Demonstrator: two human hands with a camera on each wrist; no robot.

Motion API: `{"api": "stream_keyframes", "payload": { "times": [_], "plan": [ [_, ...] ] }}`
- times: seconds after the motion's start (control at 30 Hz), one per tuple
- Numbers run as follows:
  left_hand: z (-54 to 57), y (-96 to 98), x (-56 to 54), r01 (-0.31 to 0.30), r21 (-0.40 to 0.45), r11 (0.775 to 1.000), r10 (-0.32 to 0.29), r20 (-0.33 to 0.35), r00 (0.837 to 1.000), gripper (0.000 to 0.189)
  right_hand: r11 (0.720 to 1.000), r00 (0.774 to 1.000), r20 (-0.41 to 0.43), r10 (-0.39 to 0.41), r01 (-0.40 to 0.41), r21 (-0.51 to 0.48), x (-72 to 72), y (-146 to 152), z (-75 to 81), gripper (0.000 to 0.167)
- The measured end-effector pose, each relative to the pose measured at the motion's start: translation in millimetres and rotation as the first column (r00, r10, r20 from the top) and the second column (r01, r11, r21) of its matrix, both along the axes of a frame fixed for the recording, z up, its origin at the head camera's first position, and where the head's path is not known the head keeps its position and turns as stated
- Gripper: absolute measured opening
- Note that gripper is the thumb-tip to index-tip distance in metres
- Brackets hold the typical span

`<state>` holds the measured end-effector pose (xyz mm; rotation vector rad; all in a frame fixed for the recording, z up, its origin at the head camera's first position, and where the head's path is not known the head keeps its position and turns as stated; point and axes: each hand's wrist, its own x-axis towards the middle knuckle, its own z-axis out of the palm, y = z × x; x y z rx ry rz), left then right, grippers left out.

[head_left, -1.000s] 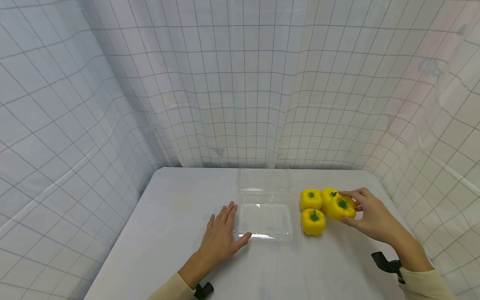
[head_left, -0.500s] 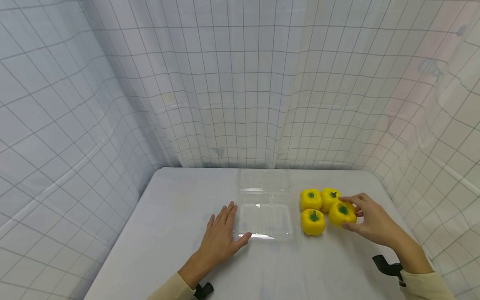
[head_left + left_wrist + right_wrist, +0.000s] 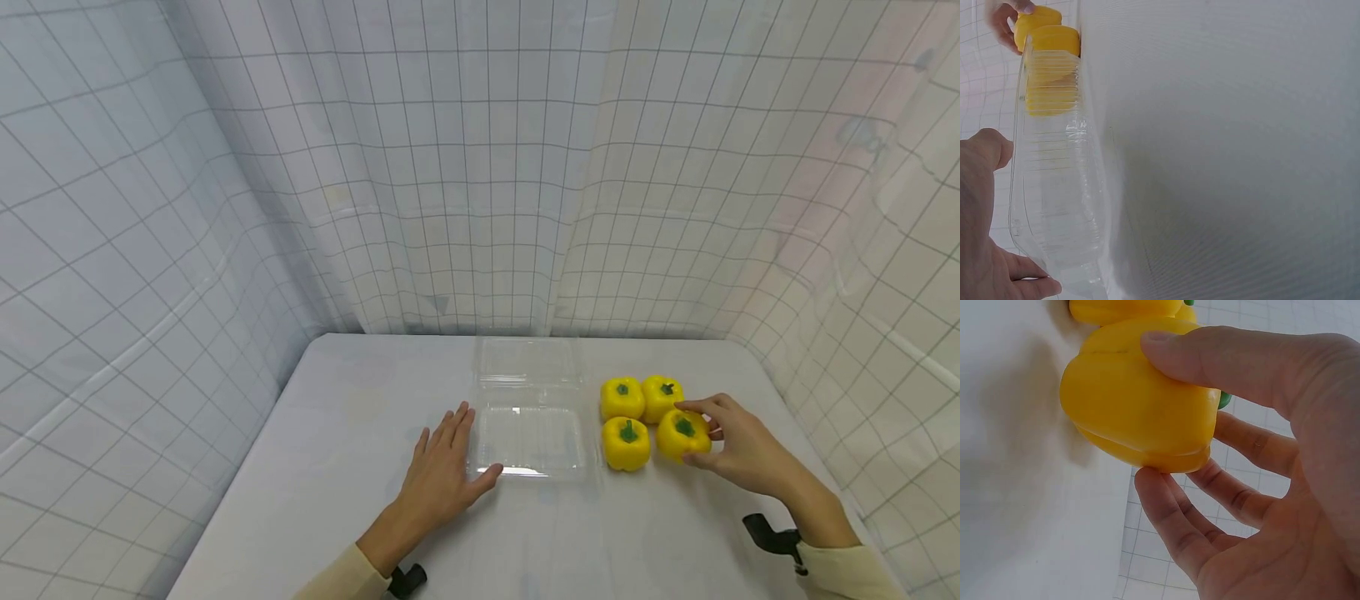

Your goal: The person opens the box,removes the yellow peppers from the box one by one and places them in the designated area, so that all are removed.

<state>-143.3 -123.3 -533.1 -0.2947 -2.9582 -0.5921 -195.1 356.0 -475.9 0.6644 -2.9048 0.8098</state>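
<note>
On the right of the head view, my right hand (image 3: 742, 442) holds a yellow bell pepper (image 3: 684, 435) with a green stem between thumb and fingers. In the right wrist view the thumb lies along the side of that bell pepper (image 3: 1141, 394); whether it touches the table I cannot tell. My left hand (image 3: 442, 483) lies with spread fingers at the left side of a clear plastic clamshell container (image 3: 532, 442), whose lid (image 3: 528, 361) is folded back. The left wrist view has the fingertips at the rim of the container (image 3: 1060, 187).
Three more yellow bell peppers sit right of the container: a back left pepper (image 3: 622, 398), a back right pepper (image 3: 662, 398) and a front left pepper (image 3: 626, 443). A white table (image 3: 360, 392) carries everything, with gridded curtains (image 3: 480, 208) around its back and sides.
My right hand has brought its bell pepper slightly toward the near side, away from the back right pepper and beside the front left one. The left hand has stayed still.
</note>
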Motion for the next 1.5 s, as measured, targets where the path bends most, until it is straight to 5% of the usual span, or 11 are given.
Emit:
{"api": "stream_keyframes", "payload": {
  "times": [1.5],
  "plan": [
    [-0.1, -0.3, -0.8, 0.007, -0.005, 1.000, -0.007, -0.016, 1.000, 0.102, 0.999, 0.998, 0.065, 0.025, -0.024, -0.024, -3.4, -1.4, -18.9, 0.070]
  ]
}}
